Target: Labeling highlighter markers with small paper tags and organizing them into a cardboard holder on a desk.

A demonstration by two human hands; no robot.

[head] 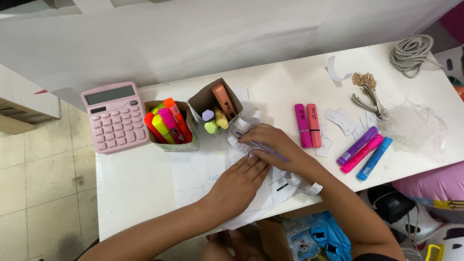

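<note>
a purple pen (263, 149) is gripped by the right hand (270, 141) over paper sheets (203, 176) near the table's (125, 193) front edge. the sheets are pressed flat by the open left hand (239, 182).

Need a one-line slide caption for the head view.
Right hand writes with a purple pen while left hand steadies papers.

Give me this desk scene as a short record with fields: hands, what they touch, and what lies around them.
Right hand: holds a thin purple pen over the paper strips
Left hand: flat on the white sheets
Left of hands: pink calculator, two boxes of highlighters
Right of hands: loose highlighters, hole punch
Surface: white table
</note>
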